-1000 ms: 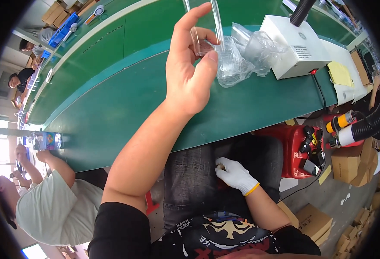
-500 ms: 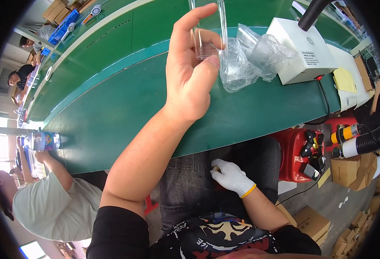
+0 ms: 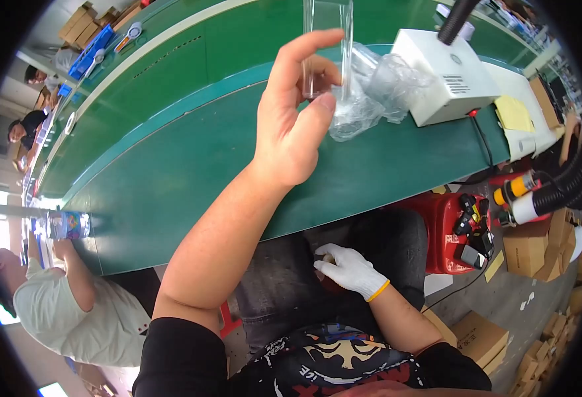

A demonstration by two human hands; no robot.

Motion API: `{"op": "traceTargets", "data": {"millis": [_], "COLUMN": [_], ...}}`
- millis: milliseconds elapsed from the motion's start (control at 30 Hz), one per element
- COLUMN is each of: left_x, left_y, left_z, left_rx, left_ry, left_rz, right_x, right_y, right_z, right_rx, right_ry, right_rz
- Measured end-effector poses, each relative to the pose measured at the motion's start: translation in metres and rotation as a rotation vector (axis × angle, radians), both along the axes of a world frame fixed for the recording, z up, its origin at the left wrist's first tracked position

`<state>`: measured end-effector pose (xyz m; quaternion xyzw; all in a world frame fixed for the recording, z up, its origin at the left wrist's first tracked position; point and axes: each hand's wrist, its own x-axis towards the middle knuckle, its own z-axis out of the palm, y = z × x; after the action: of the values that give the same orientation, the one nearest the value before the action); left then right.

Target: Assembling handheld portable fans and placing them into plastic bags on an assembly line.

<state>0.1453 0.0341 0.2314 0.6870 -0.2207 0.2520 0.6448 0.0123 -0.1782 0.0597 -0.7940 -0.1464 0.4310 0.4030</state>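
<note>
My left hand point(image 3: 294, 112), bare, is raised over the green workbench, closed round a clear, straight-sided, see-through container point(image 3: 328, 18). The thumb presses near its lower end, and the index finger reaches across its side. The container stands roughly upright, and its top runs up to the picture's edge. My right hand point(image 3: 356, 271) wears a white knit glove with a yellow cuff and rests on my lap. Its fingers curl loosely, with a gap between thumb and index finger; I see nothing held there. Crumpled clear plastic bags point(image 3: 387, 86) lie just right of the container.
A white box-shaped machine point(image 3: 446, 79) with a black hose stands on the bench point(image 3: 172, 178). A red stool point(image 3: 440, 231) holding black adapters is at right, near cardboard boxes point(image 3: 479, 337). At left sits a co-worker point(image 3: 79, 298) near a plastic bottle point(image 3: 69, 225).
The container and my left hand sit slightly lower in the picture, the grip unchanged. The machine and bags have shifted left in view. My right hand stays on my lap. The co-worker's posture has changed.
</note>
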Motion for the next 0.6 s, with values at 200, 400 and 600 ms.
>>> {"op": "traceTargets", "data": {"millis": [200,400,600], "left_x": [0.003,-0.001,0.028], "left_y": [0.001,-0.022,0.005], "left_z": [-0.004,-0.011,-0.024], "left_rx": [0.359,0.192,0.208], "left_ry": [0.002,0.186,0.36], "left_rz": [-0.278,-0.09,0.438], "right_x": [-0.005,-0.007,-0.009], "right_y": [-0.003,-0.001,0.0], "right_z": [-0.01,0.003,0.0], "right_rx": [0.23,0.082,0.0], "right_ry": [0.045,-0.049,-0.102], "right_rz": [-0.308,-0.258,-0.149]}}
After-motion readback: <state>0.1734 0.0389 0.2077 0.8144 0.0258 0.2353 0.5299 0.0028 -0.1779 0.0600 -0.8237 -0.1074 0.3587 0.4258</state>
